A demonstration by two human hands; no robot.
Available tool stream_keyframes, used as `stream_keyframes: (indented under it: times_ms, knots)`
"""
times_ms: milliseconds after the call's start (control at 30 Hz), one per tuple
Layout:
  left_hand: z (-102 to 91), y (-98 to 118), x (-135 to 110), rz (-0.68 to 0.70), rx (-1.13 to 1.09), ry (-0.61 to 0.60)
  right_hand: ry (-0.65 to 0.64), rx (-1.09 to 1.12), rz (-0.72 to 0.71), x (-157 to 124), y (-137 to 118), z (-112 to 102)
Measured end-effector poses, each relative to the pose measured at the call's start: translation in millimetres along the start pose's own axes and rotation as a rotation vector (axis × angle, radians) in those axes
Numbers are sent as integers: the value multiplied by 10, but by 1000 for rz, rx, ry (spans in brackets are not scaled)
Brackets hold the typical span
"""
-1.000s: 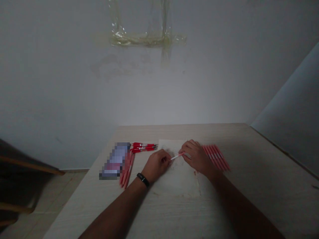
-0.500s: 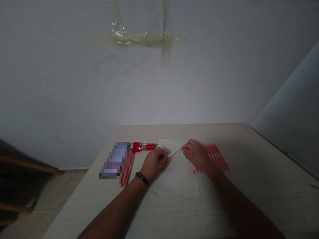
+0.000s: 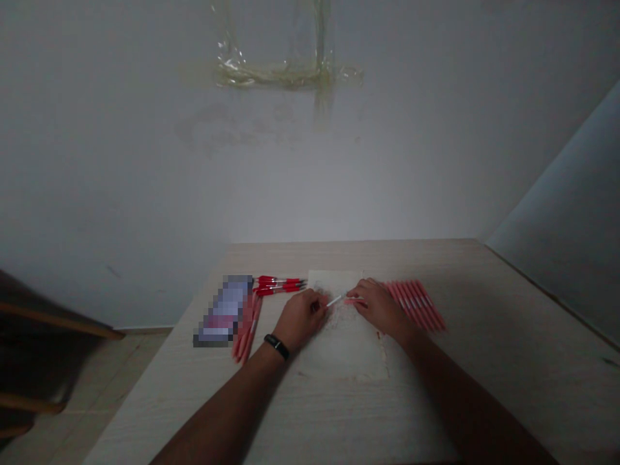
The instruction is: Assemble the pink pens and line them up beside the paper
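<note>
Over a pale sheet of paper (image 3: pixel 349 358), my left hand (image 3: pixel 303 316) pinches a slim white pen part (image 3: pixel 334 300) that points toward the other hand. A reddish bit shows at those left fingertips, too small to make out. My right hand (image 3: pixel 382 310) has its fingers closed on a pink-red pen barrel (image 3: pixel 356 301), its end facing the white part. Only a small gap seems to lie between the two pieces; whether they touch is unclear. Dark and reddish scribbles mark the paper beneath.
Right of my right hand lies a row of several pink-red pens (image 3: pixel 419 303). Several red pens with dark tips (image 3: pixel 281 285) lie at the back left, beside more pink-red pens (image 3: pixel 247 329) and a pixelated phone-like device (image 3: pixel 223 310). A wall stands behind the table (image 3: pixel 339 420).
My right hand has shifted slightly left and down, bringing the pink-red barrel nearer the white part. My left hand is nearly still.
</note>
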State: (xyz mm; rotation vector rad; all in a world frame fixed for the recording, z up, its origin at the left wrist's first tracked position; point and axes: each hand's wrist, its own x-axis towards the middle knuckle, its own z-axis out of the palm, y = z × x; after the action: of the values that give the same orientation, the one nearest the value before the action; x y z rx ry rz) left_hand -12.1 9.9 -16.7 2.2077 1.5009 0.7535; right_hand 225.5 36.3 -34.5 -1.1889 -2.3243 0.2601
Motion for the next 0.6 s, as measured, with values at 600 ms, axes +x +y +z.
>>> stream_keyframes:
  times_ms: [600]
  knots:
    - [-7,4,-11,0,-17,-32,-13,0,-4,9,-38,-51]
